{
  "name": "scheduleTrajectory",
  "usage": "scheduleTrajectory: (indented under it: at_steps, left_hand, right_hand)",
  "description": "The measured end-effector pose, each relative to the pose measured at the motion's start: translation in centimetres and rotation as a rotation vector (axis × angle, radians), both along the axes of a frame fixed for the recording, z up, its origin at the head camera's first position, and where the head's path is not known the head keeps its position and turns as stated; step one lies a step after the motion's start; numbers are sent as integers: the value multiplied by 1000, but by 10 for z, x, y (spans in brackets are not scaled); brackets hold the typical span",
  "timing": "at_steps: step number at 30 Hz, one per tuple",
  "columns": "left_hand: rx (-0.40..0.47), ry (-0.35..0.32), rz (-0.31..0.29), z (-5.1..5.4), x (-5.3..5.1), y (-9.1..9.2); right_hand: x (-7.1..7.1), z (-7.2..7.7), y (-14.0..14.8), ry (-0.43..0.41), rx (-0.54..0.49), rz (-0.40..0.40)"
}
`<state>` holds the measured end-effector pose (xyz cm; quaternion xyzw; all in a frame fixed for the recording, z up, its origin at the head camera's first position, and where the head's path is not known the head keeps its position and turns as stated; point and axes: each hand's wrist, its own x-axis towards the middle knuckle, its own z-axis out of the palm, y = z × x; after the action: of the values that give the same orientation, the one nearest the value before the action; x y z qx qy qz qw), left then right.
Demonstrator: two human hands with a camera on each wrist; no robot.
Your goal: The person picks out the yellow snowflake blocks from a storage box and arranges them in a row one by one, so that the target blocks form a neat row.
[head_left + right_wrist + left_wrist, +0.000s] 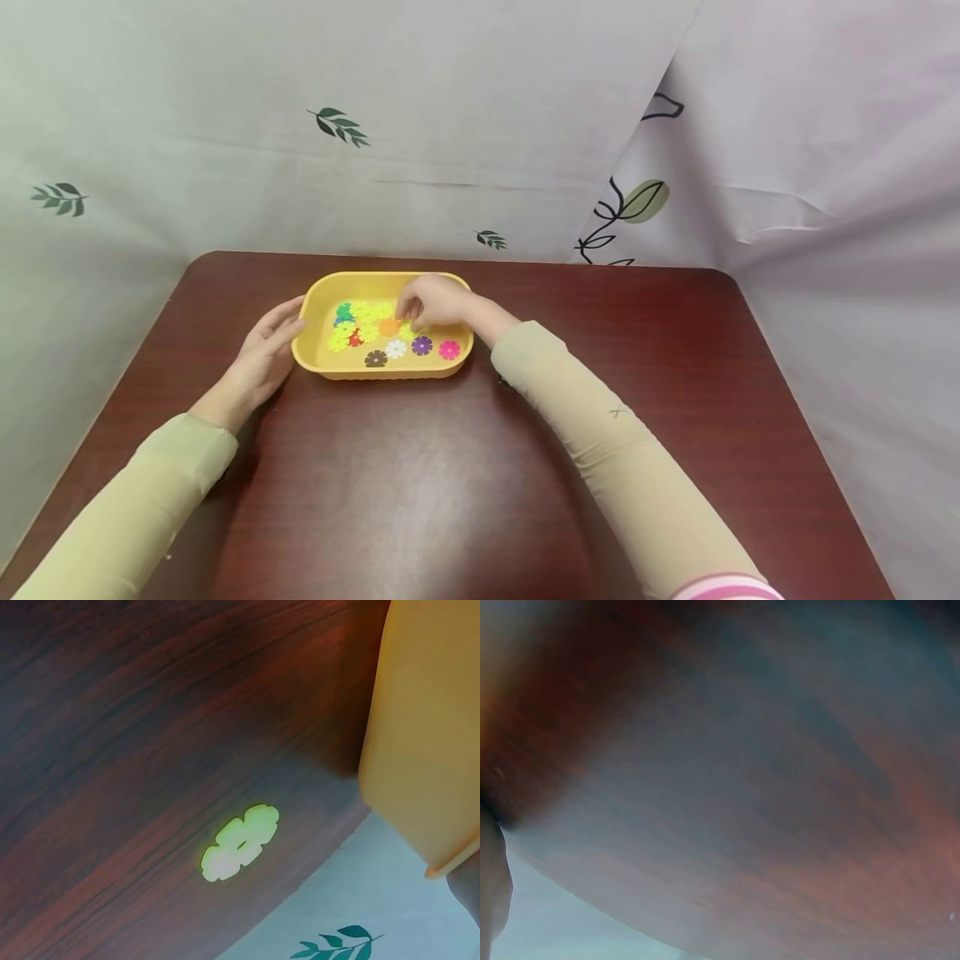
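Note:
A yellow plastic tray (pixel 382 374) stands near the back of the table. In it lie flower-shaped plastic discs: several yellow ones (pixel 363 310) in a loose heap, with orange (pixel 389 327), red (pixel 355 338) and green (pixel 343 311) among them. Brown (pixel 376 358), white (pixel 396 349), purple (pixel 422 345) and pink (pixel 449 349) discs form a row along the near side. My left hand (pixel 266 346) rests against the tray's left end, fingers fairly straight. My right hand (pixel 435 300) reaches inside, bent fingers down at the discs; its fingertips' hold is unclear.
A yellow-green disc (pixel 240 844) lies on the table outside the tray in the right wrist view. The dark red wooden table (pixel 420 475) meets a pale cloth wall (pixel 465 100) with leaf prints. The left wrist view is mostly blurred tabletop (pixel 727 795).

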<state>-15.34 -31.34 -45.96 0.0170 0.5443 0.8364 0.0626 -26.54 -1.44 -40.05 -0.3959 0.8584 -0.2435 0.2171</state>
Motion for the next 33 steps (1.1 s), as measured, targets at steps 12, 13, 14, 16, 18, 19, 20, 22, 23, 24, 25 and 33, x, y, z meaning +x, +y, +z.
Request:
scheduleTrajectory:
  at_steps: [12, 13, 14, 16, 18, 19, 20, 22, 23, 24, 25, 33]
  left_hand:
    - [-10, -2, -4, 0, 0, 1]
    - [-8, -2, -3, 0, 0, 1]
    - [-4, -2, -3, 0, 0, 1]
    - [3, -1, -2, -1, 0, 0]
    - [5, -2, 0, -1, 0, 0]
    - [2, -2, 0, 0, 0, 0]
    - [-4, -1, 1, 0, 0, 0]
    - [-12, -5, 2, 0, 0, 0]
    - [-14, -7, 3, 0, 0, 0]
    - [-12, -10, 3, 0, 0, 0]
    - [-13, -12, 3, 0, 0, 0]
    - [-9, -22, 1, 2, 1, 0]
  right_hand:
    - [1, -5, -6, 43, 29, 32]
    - [2, -5, -6, 50, 34, 35]
    - [2, -5, -7, 56, 38, 37]
    - [2, -5, -8, 74, 50, 42]
    - [2, -6, -9, 88, 59, 46]
    - [1, -7, -9, 94, 64, 47]
    - [1, -7, -10, 97, 66, 48]
    - [1, -8, -10, 99, 72, 49]
    - [1, -8, -11, 98, 75, 48]
    - [1, -8, -11, 95, 76, 47]
    - [1, -8, -11, 92, 77, 46]
    - [2, -7, -11, 70, 65, 41]
